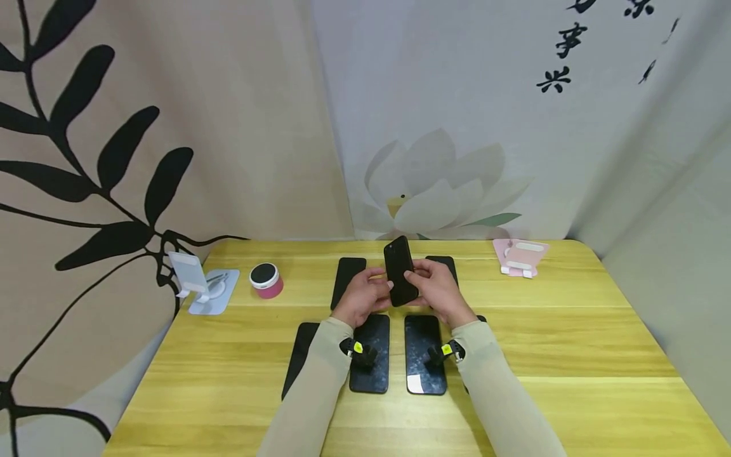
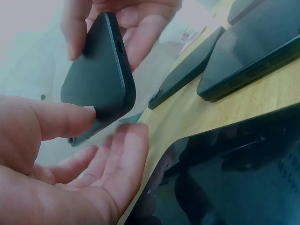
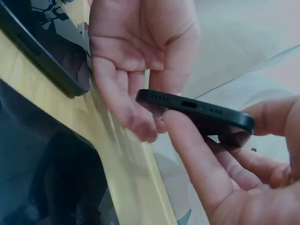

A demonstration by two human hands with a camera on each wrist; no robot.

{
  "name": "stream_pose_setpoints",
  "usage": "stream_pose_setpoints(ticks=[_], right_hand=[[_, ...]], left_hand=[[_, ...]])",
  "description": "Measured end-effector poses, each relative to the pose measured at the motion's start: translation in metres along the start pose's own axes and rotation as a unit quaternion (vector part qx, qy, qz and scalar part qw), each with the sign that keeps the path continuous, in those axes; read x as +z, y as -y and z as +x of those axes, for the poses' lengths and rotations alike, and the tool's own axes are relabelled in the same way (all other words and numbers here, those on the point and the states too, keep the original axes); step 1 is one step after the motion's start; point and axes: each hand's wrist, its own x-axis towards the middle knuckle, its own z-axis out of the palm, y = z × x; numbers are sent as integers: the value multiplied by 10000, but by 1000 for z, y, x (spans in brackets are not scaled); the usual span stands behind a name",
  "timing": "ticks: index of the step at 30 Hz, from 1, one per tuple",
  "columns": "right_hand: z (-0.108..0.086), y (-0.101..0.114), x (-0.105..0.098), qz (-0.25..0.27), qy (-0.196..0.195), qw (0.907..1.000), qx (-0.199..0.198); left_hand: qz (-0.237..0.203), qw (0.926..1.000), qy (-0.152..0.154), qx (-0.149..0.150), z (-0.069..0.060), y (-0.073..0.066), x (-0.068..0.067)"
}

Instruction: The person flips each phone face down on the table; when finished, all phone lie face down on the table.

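Observation:
A black smartphone is held tilted above the table, its back with the camera corner facing the head camera. My right hand grips its lower right side, thumb on the back and fingers on the other face. At the phone's left edge is my left hand. In the left wrist view the left thumb touches the phone, while the other fingers stretch loosely below, apart from it. The right wrist view shows the phone's bottom edge with its charging port. Below the hands lie two dark phones, screens up.
More black phones lie around the arms, at back left, back right, and front left; one is mostly hidden under the right forearm. A pale blue phone stand and pink-white jar stand left, a pink stand right.

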Motion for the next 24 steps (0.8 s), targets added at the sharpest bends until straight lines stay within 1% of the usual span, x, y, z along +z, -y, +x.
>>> stream_pose_setpoints(ticks=[2, 8, 12, 17, 24], right_hand=[[0, 0, 0, -42, -29, 10000, 4], [4, -7, -2, -185, -77, 9998, 58], [6, -13, -6, -358, -202, 9991, 50], [7, -20, -11, -668, -382, 9969, 166], [6, -24, -14, -965, -380, 9942, 294]], left_hand=[[-11, 10000, 13, 8, -1, 0, 0], [-6, 9999, -107, 20, -1, 0, -2], [42, 9999, -88, 25, 0, 0, -3], [220, 9997, -48, 40, 2, 1, -3], [565, 9983, -115, -34, 4, -2, 0]])
